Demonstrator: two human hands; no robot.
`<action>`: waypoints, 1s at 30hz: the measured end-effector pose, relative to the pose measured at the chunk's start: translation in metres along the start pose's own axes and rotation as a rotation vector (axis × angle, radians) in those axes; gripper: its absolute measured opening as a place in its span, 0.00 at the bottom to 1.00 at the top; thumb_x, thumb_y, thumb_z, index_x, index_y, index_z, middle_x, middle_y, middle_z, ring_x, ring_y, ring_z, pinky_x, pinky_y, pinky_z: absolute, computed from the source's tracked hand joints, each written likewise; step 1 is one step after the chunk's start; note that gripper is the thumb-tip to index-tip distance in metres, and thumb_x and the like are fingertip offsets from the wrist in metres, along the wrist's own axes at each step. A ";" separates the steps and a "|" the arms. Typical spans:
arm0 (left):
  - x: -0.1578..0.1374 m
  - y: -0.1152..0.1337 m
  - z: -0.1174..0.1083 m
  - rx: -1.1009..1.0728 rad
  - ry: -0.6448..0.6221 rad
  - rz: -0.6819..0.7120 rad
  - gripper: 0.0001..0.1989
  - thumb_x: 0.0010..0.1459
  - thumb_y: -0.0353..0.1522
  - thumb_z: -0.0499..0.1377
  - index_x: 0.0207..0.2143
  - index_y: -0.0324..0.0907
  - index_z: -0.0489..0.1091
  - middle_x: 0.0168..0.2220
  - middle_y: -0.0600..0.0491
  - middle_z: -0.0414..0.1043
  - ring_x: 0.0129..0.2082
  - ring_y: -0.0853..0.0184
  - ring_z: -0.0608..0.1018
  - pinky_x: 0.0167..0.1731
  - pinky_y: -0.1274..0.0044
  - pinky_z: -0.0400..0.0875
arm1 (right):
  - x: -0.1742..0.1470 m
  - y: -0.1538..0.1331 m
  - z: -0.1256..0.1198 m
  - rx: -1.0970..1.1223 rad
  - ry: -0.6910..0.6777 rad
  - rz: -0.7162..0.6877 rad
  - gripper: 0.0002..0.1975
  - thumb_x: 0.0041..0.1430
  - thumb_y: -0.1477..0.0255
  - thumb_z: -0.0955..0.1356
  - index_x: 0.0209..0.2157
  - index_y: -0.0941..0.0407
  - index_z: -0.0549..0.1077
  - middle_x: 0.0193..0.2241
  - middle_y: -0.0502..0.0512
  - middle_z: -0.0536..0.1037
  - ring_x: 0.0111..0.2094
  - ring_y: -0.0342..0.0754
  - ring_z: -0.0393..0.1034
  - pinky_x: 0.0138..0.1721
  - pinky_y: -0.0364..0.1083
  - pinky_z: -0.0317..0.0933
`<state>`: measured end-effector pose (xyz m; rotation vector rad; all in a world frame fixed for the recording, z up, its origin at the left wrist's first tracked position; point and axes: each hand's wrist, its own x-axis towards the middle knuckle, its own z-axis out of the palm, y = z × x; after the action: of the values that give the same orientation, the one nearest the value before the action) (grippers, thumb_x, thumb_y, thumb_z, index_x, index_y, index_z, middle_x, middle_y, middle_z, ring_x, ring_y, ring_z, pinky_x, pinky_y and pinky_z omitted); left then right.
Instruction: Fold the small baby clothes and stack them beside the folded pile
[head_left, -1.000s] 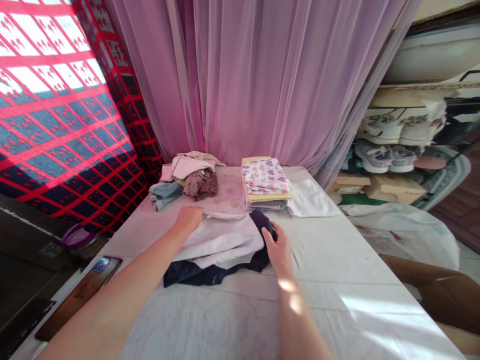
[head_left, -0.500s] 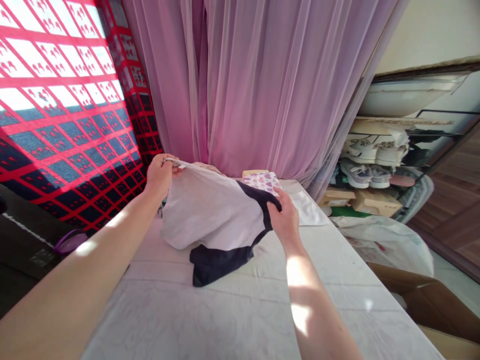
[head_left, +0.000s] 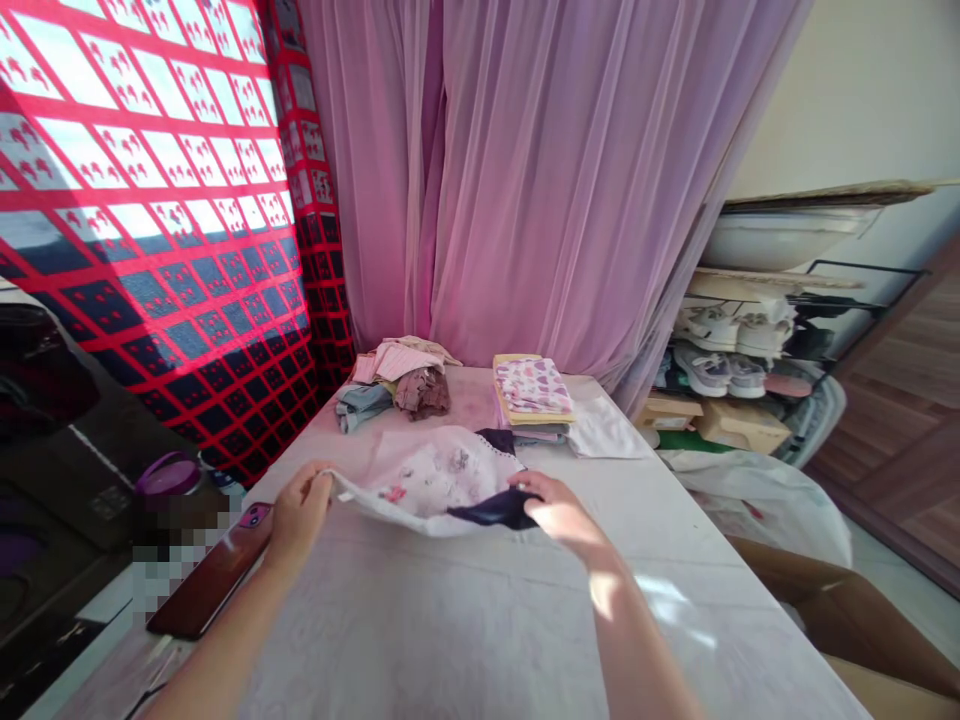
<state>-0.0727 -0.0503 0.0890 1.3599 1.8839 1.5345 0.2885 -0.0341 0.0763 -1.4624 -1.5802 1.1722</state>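
A white shirt point(head_left: 427, 475) with dark navy sleeves and a small printed pattern is stretched low over the white-covered table point(head_left: 420, 620). My left hand point(head_left: 301, 505) pinches its hem at the left end. At the other end my right hand point(head_left: 551, 505) grips the navy sleeve part, its fingers partly over the cloth. Behind the shirt, to the left, lies a loose heap of clothes point(head_left: 401, 375) in pink, brown and blue. A neat stack of folded clothes point(head_left: 532, 390), with a purple-patterned piece on top, stands behind my right hand.
A folded white cloth point(head_left: 607, 430) lies right of the stack. Near my left forearm is a phone point(head_left: 214, 580) at the table's left edge. A shoe rack point(head_left: 720, 330) and an open cardboard box point(head_left: 862, 610) stand on the right. Purple curtains point(head_left: 555, 180) hang behind.
The shirt has come down from a raised, tilted position to nearly flat, and its printed side now shows. Both hands have lowered, still holding it; the clothes heap behind has come into view.
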 end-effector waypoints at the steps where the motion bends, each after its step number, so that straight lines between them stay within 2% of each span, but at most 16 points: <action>1: -0.010 -0.014 -0.001 0.076 -0.044 0.018 0.12 0.45 0.41 0.52 0.24 0.45 0.70 0.17 0.60 0.66 0.19 0.68 0.69 0.21 0.79 0.66 | -0.005 0.008 0.005 -0.026 -0.058 0.039 0.24 0.38 0.76 0.62 0.40 0.55 0.76 0.34 0.52 0.81 0.35 0.49 0.74 0.36 0.45 0.65; 5: -0.029 -0.046 -0.012 0.290 -0.087 0.067 0.15 0.46 0.42 0.49 0.24 0.45 0.72 0.20 0.56 0.72 0.23 0.66 0.73 0.27 0.78 0.68 | -0.024 0.024 0.012 0.020 -0.252 0.130 0.21 0.40 0.76 0.63 0.38 0.56 0.77 0.31 0.52 0.80 0.32 0.48 0.72 0.31 0.43 0.62; 7: -0.029 -0.052 -0.017 0.360 -0.109 0.086 0.15 0.48 0.41 0.49 0.26 0.46 0.72 0.24 0.55 0.75 0.26 0.64 0.75 0.31 0.77 0.69 | -0.029 0.027 0.010 0.087 -0.279 0.149 0.19 0.42 0.75 0.65 0.39 0.56 0.77 0.28 0.50 0.79 0.28 0.47 0.71 0.28 0.42 0.60; 11: -0.017 -0.050 -0.013 0.614 -0.264 0.059 0.14 0.53 0.39 0.49 0.33 0.48 0.74 0.27 0.54 0.77 0.32 0.61 0.78 0.32 0.76 0.68 | -0.021 0.037 0.007 0.070 -0.158 0.046 0.15 0.47 0.73 0.67 0.39 0.52 0.78 0.21 0.47 0.76 0.23 0.46 0.69 0.25 0.43 0.59; 13: -0.010 -0.046 -0.003 0.751 -0.344 0.003 0.16 0.56 0.39 0.48 0.38 0.49 0.74 0.27 0.54 0.77 0.33 0.59 0.79 0.31 0.75 0.67 | -0.010 0.043 0.008 0.006 -0.060 0.034 0.14 0.49 0.73 0.65 0.38 0.52 0.77 0.23 0.48 0.78 0.22 0.47 0.71 0.25 0.44 0.61; 15: -0.003 -0.042 0.008 0.842 -0.385 -0.017 0.18 0.58 0.39 0.48 0.46 0.48 0.72 0.34 0.51 0.79 0.37 0.57 0.79 0.32 0.74 0.68 | 0.003 0.047 0.007 -0.089 0.036 0.055 0.14 0.52 0.73 0.63 0.40 0.53 0.77 0.27 0.50 0.80 0.23 0.48 0.73 0.28 0.45 0.64; 17: 0.005 -0.038 0.019 0.899 -0.397 0.011 0.21 0.59 0.38 0.48 0.52 0.47 0.70 0.46 0.48 0.78 0.42 0.56 0.79 0.35 0.73 0.69 | 0.015 0.050 0.003 -0.191 0.133 0.050 0.14 0.55 0.72 0.63 0.40 0.54 0.76 0.32 0.54 0.81 0.28 0.50 0.76 0.34 0.47 0.67; 19: 0.013 -0.035 0.029 0.931 -0.401 0.052 0.23 0.60 0.38 0.47 0.56 0.46 0.67 0.55 0.46 0.72 0.45 0.56 0.79 0.38 0.71 0.70 | 0.026 0.052 -0.001 -0.258 0.249 0.033 0.15 0.57 0.72 0.63 0.42 0.54 0.76 0.40 0.58 0.81 0.40 0.54 0.76 0.44 0.50 0.65; 22: 0.030 -0.034 0.043 0.967 -0.416 0.090 0.25 0.62 0.40 0.45 0.59 0.47 0.65 0.59 0.46 0.67 0.49 0.56 0.77 0.42 0.69 0.71 | 0.040 0.055 -0.006 -0.411 0.427 0.047 0.18 0.60 0.71 0.61 0.50 0.56 0.74 0.52 0.64 0.75 0.52 0.57 0.69 0.54 0.54 0.59; 24: 0.042 -0.037 0.052 1.007 -0.422 0.069 0.27 0.62 0.43 0.45 0.60 0.45 0.63 0.60 0.43 0.67 0.53 0.54 0.75 0.46 0.67 0.70 | 0.047 0.056 -0.005 -0.564 0.456 0.101 0.21 0.63 0.67 0.61 0.54 0.59 0.72 0.53 0.67 0.73 0.53 0.59 0.67 0.54 0.55 0.57; 26: 0.052 -0.043 0.061 1.056 -0.435 0.031 0.30 0.61 0.46 0.47 0.59 0.40 0.64 0.57 0.39 0.69 0.54 0.51 0.74 0.48 0.66 0.69 | 0.052 0.056 -0.002 -0.709 0.420 0.148 0.22 0.64 0.62 0.62 0.53 0.60 0.72 0.51 0.68 0.75 0.53 0.60 0.67 0.51 0.55 0.58; 28: 0.059 -0.049 0.067 1.088 -0.447 0.037 0.29 0.60 0.48 0.49 0.54 0.38 0.69 0.53 0.37 0.72 0.53 0.49 0.74 0.47 0.65 0.69 | 0.055 0.055 0.002 -0.771 0.380 0.158 0.20 0.63 0.60 0.64 0.49 0.58 0.76 0.48 0.66 0.76 0.52 0.60 0.67 0.49 0.53 0.58; 30: 0.062 -0.053 0.071 1.086 -0.450 0.069 0.26 0.58 0.47 0.51 0.48 0.39 0.72 0.50 0.38 0.74 0.51 0.49 0.75 0.46 0.65 0.69 | 0.053 0.054 0.004 -0.787 0.369 0.141 0.13 0.61 0.65 0.65 0.40 0.56 0.78 0.45 0.63 0.77 0.50 0.58 0.68 0.47 0.50 0.57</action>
<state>-0.0720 0.0434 0.0341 1.9397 2.4062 0.0418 0.2978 0.0159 0.0199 -2.1552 -1.7655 0.2807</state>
